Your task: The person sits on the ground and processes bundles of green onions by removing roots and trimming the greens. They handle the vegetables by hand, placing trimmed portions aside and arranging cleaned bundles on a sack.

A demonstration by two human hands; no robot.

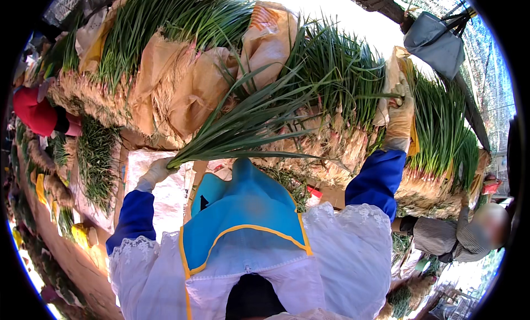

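Note:
My left hand (159,170), in a pale glove, grips a bunch of long green onion-like leaves (244,121) by its narrow end. The leaves fan out up and to the right, across a thick row of similar plants. My right hand (399,102) wears a stained yellowish glove and reaches out to the far right of the row. Its fingers are curled around a thin green stalk (374,96) that points left. Behind that hand is a pale sack cloth (383,109). The stacked green plants (339,71) stand between my hands, leaves up, with pale stringy roots (327,150) below.
Tan sacking (198,92) drapes over part of the row. A white sheet (153,183) lies beneath my left hand. Loose cut greens (97,158) are heaped at left. One person in red (35,111) is at far left, another person (451,237) at right. A grey bag (434,42) hangs upper right.

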